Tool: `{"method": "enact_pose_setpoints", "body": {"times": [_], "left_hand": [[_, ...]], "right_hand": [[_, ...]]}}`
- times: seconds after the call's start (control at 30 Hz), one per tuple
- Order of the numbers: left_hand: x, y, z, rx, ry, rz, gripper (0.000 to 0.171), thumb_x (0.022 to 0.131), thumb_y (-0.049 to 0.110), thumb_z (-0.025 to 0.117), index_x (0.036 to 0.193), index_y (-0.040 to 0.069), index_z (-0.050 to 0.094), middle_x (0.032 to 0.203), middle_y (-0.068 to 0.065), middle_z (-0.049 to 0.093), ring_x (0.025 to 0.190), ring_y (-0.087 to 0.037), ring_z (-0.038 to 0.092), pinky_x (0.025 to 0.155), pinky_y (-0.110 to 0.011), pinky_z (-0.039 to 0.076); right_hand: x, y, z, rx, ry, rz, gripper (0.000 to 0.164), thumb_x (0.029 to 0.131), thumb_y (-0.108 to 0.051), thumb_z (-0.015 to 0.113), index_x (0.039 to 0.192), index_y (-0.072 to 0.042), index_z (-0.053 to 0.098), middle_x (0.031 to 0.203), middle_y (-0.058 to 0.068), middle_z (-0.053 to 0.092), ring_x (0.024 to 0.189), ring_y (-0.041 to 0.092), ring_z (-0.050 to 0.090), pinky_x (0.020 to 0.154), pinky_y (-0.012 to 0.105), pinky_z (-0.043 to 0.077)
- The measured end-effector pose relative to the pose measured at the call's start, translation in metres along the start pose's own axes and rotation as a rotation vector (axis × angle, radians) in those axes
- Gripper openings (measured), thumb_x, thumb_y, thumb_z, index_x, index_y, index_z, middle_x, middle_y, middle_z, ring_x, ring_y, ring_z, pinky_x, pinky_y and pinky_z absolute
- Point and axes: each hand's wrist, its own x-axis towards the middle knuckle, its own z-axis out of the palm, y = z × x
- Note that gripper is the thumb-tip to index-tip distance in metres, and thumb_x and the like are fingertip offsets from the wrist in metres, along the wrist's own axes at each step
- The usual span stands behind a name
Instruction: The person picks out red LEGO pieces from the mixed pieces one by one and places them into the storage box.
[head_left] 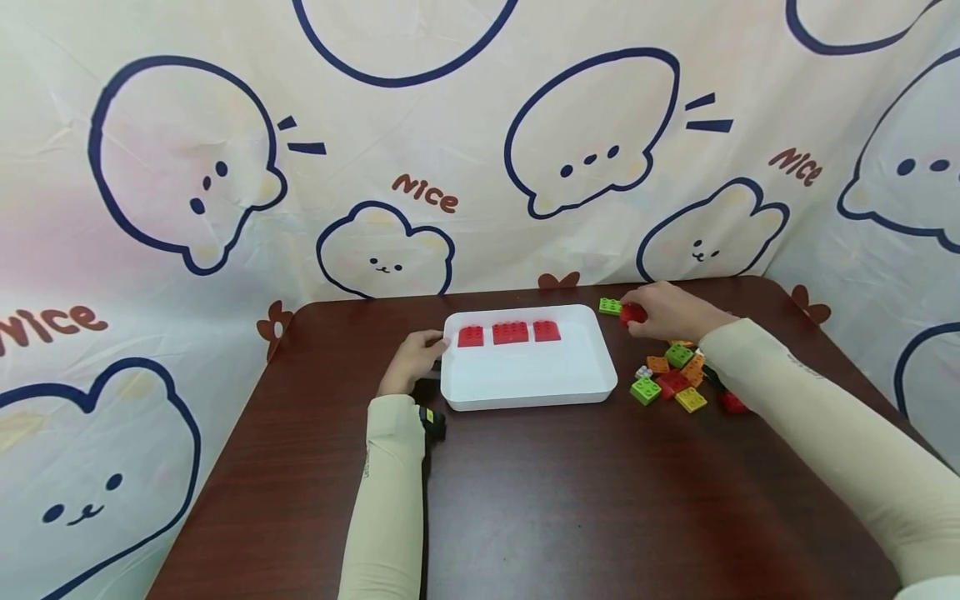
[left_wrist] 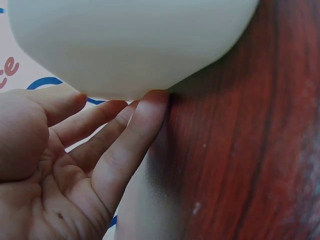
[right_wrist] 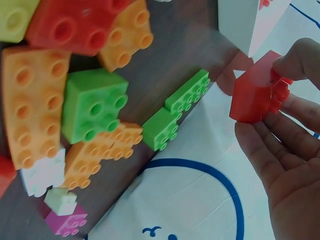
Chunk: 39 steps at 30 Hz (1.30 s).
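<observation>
Pinching a red brick (right_wrist: 249, 95) between the thumb and fingers of the right hand (head_left: 675, 310), out at two o'clock from the white tray (head_left: 528, 379), with studs turned toward the palm. Gripping the tray's edge at nine o'clock with the thumb and fingertips of the left hand (head_left: 411, 362), apparently steadying it. Not being able to tell from these views whether lifting the brick off the tabletop (head_left: 510, 517) or resting it there.

For good control, best pressing on the smooth side walls from opposite sides, squeezing just firmly enough to prevent twisting. Probably needing care around the green brick (head_left: 609, 306), lying just beside the held one at about nine o'clock in the head view: best raising straight up before going sideways, so as not to nudge it. Also reaching past a pile of loose bricks (head_left: 672, 382) at three o'clock from the tray, so best holding the sleeve (head_left: 780, 383) high to avoid dragging pieces along.

At the tray, best bracing lightly without pulling, for fear of sliding the three red pieces (head_left: 511, 333) lying in a row inside, at ten, eleven and one o'clock from its middle. If crossing the wall, best going over with room to spare.
</observation>
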Motion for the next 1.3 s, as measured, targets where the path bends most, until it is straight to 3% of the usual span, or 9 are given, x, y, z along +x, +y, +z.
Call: {"method": "enact_pose_setpoints", "body": {"times": [0.57, 1.3], "left_hand": [[0.002, -0.002, 0.000, -0.004, -0.003, -0.006, 0.049, 0.108, 0.024, 0.052, 0.150, 0.000, 0.045, 0.144, -0.021, 0.051, 0.120, -0.036, 0.058, 0.094, -0.049, 0.055], [0.003, -0.001, 0.001, 0.005, 0.007, -0.017, 0.050, 0.107, 0.026, 0.054, 0.150, 0.002, 0.045, 0.141, -0.020, 0.053, 0.118, -0.036, 0.059, 0.094, -0.048, 0.056]], "right_hand": [[0.024, -0.036, 0.005, -0.034, -0.009, -0.048, 0.052, 0.088, -0.022, 0.079, 0.134, -0.004, 0.063, 0.118, 0.014, 0.068, 0.097, 0.027, 0.062, 0.084, 0.044, 0.061], [0.053, -0.067, 0.011, -0.027, -0.053, -0.111, 0.057, 0.083, -0.019, 0.084, 0.134, -0.006, 0.063, 0.114, 0.010, 0.067, 0.102, 0.027, 0.062, 0.084, 0.040, 0.060]]}}
